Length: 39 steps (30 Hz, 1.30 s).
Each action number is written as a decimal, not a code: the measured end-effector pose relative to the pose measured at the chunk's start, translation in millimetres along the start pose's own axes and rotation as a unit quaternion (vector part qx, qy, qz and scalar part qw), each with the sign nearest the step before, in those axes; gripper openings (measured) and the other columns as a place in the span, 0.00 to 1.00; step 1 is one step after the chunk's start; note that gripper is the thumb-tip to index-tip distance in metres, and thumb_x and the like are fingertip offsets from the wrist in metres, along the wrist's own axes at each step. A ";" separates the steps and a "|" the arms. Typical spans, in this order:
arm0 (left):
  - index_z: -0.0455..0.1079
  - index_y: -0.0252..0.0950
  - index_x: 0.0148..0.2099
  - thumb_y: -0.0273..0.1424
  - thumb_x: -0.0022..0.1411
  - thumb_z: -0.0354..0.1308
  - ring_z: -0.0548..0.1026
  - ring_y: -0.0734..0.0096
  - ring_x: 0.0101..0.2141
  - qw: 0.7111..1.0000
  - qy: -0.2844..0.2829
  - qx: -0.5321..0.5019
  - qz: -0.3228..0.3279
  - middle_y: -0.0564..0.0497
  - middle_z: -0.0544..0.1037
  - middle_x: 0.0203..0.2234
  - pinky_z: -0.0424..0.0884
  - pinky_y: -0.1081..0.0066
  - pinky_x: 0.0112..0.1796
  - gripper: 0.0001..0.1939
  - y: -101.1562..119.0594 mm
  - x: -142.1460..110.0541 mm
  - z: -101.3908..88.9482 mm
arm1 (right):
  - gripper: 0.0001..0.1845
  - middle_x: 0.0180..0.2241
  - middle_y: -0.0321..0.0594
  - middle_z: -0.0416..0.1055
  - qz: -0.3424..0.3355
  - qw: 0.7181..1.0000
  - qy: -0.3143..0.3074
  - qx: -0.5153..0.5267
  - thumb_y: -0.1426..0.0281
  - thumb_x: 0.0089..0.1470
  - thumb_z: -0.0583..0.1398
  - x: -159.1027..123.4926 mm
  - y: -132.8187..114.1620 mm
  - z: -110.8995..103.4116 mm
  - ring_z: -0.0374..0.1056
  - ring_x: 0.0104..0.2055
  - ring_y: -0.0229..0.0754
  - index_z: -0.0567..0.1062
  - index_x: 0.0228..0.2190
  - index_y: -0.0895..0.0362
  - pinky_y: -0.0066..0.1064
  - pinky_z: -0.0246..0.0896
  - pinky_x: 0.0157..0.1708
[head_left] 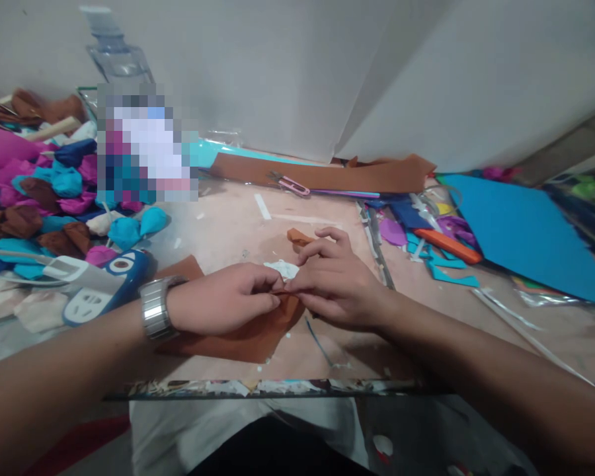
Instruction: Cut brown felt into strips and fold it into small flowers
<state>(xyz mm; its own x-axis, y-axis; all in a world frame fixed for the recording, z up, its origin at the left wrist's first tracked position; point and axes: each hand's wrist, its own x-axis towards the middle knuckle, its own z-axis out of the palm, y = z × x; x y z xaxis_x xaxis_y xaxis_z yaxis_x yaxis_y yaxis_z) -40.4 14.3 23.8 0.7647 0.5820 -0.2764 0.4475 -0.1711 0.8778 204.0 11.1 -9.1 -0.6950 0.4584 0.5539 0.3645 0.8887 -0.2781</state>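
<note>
A soft brown paper sheet lies under my hands near the table's front edge, its right corner gathered up between my fingers. My left hand, with a metal watch on the wrist, pinches that gathered corner between thumb and forefinger. From the other side my right hand pinches the same spot, its other fingers loosely raised. Just behind the fingertips is a crumpled white piece, partly hidden. A small twisted brown piece sits beyond my right hand's fingers.
Balled paper pieces in several colours pile up at left, beside a blue-and-white power strip. Pink-handled snips rest on a long brown strip at the back. An orange cutter and a blue sheet lie right.
</note>
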 end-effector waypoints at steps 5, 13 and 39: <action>0.66 0.37 0.36 0.24 0.60 0.50 0.69 0.70 0.32 1.000 0.001 0.002 -0.002 0.55 0.71 0.30 0.65 0.69 0.37 0.04 0.2 -1.5 -1.8 | 0.08 0.31 0.32 0.79 0.000 1.000 0.012 -0.001 0.73 0.62 0.64 -1.8 1.1 -0.7 0.71 0.47 0.46 0.79 0.42 0.48 0.51 0.49 0.63; 0.65 0.38 0.39 0.22 0.58 0.47 0.68 0.70 0.33 0.998 -0.029 0.046 -0.036 0.55 0.70 0.31 0.66 0.69 0.37 0.09 6.7 -4.7 -6.6 | 0.07 0.30 0.32 0.78 0.001 1.000 0.019 -0.006 0.74 0.63 0.62 -1.4 0.8 -2.2 0.72 0.47 0.45 0.78 0.40 0.50 0.51 0.48 0.64; 0.71 0.36 0.39 0.43 0.74 0.52 0.67 0.75 0.31 0.999 0.034 0.022 0.010 0.57 0.71 0.29 0.63 0.73 0.34 0.17 -1.1 -0.7 -3.1 | 0.04 0.29 0.33 0.79 0.009 0.999 0.037 -0.030 0.72 0.61 0.66 0.2 -2.0 -2.2 0.72 0.52 0.50 0.80 0.38 0.51 0.53 0.48 0.63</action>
<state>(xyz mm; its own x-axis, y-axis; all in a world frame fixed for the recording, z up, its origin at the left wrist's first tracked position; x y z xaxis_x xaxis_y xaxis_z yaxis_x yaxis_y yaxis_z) -42.9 16.6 24.2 0.7418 0.6299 -0.2302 0.4529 -0.2172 0.8647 204.5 9.4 -6.7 -0.6415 0.4698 0.6064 0.4147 0.8774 -0.2411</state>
